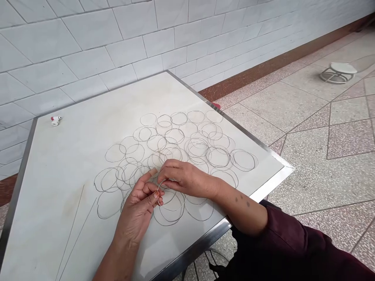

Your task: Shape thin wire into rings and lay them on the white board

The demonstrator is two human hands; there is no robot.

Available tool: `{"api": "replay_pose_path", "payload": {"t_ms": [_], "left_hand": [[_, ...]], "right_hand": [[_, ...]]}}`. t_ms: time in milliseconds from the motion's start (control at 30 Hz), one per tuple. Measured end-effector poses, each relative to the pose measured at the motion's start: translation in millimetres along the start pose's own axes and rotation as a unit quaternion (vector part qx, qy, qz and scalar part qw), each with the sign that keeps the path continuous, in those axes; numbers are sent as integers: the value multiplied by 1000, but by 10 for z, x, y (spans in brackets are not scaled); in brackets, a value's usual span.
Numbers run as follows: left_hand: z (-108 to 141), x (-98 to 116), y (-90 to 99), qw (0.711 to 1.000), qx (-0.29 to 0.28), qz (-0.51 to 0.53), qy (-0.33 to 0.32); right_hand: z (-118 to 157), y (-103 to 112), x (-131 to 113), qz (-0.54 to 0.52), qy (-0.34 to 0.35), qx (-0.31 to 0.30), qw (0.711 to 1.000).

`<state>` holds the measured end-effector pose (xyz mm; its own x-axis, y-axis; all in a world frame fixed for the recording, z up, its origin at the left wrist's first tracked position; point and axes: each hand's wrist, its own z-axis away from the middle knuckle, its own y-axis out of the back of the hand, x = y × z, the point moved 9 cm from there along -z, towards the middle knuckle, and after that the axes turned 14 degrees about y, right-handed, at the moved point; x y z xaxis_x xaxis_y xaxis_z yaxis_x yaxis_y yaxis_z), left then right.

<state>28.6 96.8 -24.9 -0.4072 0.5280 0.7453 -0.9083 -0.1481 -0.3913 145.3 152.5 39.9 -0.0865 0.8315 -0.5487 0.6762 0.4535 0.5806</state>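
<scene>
My left hand (pixel 143 205) pinches a thin wire ring (pixel 185 200) between thumb and fingers. A tan strip is wrapped round one of its fingertips. From the right, my right hand (pixel 187 177) reaches over with its fingers closed on the upper part of the same ring. Its fingertips are partly hidden behind the hand. Beneath and beyond both hands, many thin wire rings (pixel 218 157) lie flat and overlapping on the white table (pixel 96 113). Two straight lengths of wire (pixel 72 236) rest on the table left of my left hand.
A small red and white object (pixel 56 120) sits at the table's far left corner. A metal edge (pixel 260 146) borders the tabletop. Behind it stands a white tiled wall (pixel 88 31). A low round stool (pixel 340 72) is on the speckled floor at the right.
</scene>
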Motion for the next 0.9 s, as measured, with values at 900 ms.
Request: {"api": "replay_pose_path", "payload": {"t_ms": [900], "left_hand": [[18, -18, 6, 998, 3, 58, 13]], "right_hand": [[25, 142, 55, -20, 27, 72, 997]]}}
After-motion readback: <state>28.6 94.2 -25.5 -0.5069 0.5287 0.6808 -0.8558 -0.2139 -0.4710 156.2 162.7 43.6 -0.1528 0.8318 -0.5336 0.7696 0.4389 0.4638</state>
